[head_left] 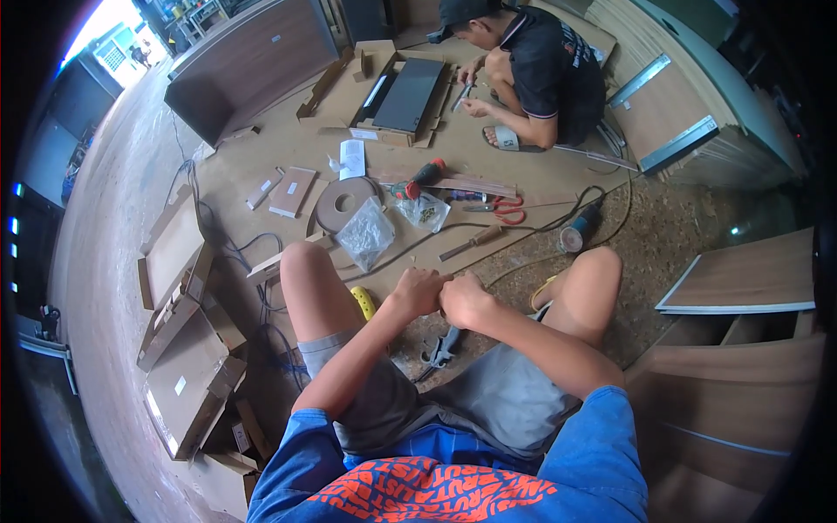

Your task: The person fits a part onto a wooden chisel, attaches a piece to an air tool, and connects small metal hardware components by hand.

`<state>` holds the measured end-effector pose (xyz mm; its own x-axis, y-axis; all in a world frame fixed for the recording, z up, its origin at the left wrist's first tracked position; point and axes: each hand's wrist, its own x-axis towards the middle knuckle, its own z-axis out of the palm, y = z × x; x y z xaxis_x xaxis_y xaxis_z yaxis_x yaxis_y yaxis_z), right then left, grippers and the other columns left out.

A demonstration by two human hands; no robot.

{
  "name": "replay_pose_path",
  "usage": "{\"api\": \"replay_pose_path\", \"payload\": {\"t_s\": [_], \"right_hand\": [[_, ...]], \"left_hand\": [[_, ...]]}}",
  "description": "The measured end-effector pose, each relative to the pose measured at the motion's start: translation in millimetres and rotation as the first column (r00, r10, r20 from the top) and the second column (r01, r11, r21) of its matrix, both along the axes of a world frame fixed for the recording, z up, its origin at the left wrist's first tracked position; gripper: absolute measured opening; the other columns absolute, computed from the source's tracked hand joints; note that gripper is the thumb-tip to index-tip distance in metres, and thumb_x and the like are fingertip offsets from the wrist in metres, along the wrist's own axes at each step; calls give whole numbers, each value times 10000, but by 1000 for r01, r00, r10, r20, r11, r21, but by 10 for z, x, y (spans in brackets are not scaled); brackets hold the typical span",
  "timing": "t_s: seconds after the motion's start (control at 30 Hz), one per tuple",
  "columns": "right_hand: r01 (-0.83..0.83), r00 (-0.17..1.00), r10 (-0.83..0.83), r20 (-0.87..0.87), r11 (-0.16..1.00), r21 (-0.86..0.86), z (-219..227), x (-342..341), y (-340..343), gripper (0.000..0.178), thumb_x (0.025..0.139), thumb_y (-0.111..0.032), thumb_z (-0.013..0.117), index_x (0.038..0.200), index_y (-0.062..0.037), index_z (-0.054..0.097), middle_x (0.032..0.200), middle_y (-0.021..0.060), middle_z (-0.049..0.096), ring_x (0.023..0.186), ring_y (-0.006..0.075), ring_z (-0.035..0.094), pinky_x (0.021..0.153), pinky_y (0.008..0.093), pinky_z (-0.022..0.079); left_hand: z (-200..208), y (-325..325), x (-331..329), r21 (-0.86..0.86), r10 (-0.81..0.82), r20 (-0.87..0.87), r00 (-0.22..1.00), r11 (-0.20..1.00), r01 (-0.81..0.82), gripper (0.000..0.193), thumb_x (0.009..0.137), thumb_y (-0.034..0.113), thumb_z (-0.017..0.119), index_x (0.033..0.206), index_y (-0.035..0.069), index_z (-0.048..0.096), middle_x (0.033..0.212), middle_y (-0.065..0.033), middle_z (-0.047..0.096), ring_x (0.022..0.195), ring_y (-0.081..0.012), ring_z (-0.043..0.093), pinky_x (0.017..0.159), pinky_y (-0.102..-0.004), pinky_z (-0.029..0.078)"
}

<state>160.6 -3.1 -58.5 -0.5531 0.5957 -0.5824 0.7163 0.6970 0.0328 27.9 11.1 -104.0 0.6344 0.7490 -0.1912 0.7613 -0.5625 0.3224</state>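
Note:
My left hand (418, 290) and my right hand (466, 301) meet in front of my knees, both with curled fingers. Whatever they may hold is hidden behind the knuckles. Just below them, between my legs, is a grey tool (443, 347), partly covered by my right forearm; its kind is unclear. Beyond my hands lie a wooden-handled chisel (472, 243), red-handled scissors (506, 210) and a cordless drill (422, 178). A clear plastic bag (366, 234) and a smaller bag of hardware (425, 212) rest near a roll of brown edge banding (342, 207).
A crouching co-worker (549, 74) handles a thin piece beside an open carton (375, 105) with a dark panel. An angle grinder (579, 229) and cables lie ahead right. Cardboard boxes (187, 375) line my left; wooden cabinet parts (741, 279) stand at right.

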Motion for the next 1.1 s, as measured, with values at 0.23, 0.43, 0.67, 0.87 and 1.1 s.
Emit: {"api": "replay_pose_path", "payload": {"t_s": [0.23, 0.43, 0.67, 0.87, 1.1], "right_hand": [[3, 1000, -3, -5, 1000, 8, -20, 0, -8, 224, 851, -314, 600, 894, -142, 736, 937, 64, 716, 900, 213, 682, 819, 376, 474], [20, 1000, -20, -18, 1000, 5, -36, -9, -2, 216, 844, -310, 607, 892, -143, 736, 935, 66, 715, 904, 218, 681, 829, 382, 466], [4, 1000, -4, -16, 1000, 13, -21, 0, -6, 216, 844, -308, 607, 891, -141, 735, 940, 69, 714, 905, 217, 682, 813, 380, 487], [6, 1000, -6, -9, 1000, 15, 0, -11, -3, 228, 845, -322, 608, 896, -139, 734, 948, 69, 714, 908, 218, 683, 803, 372, 499], [24, 1000, -24, 6, 1000, -14, -4, -14, 8, 230, 841, -317, 608, 895, -131, 734, 938, 74, 714, 904, 221, 682, 803, 370, 496]], "left_hand": [[6, -4, -1, 8, -3, 14, 1000, 1000, 3, 282, 778, 288, 614, 1009, 128, 602, 822, -134, 682, 806, -320, 673, 673, -437, 526], [17, -3, -6, 15, -15, 7, 1000, 1000, 15, 292, 772, 296, 622, 1011, 130, 603, 832, -132, 682, 810, -323, 672, 678, -442, 525], [71, -6, 11, -39, -4, -38, 999, 999, 3, 336, 764, 226, 614, 1081, 116, 595, 893, -131, 672, 834, -339, 645, 677, -439, 504], [114, 3, 18, -65, 4, -43, 999, 998, -6, 342, 760, 221, 615, 1084, 111, 593, 888, -133, 671, 838, -339, 645, 677, -437, 504], [99, -6, 15, -51, 10, -41, 999, 999, -12, 367, 760, 222, 609, 1110, 115, 587, 879, -132, 668, 852, -329, 643, 681, -436, 496]]}}
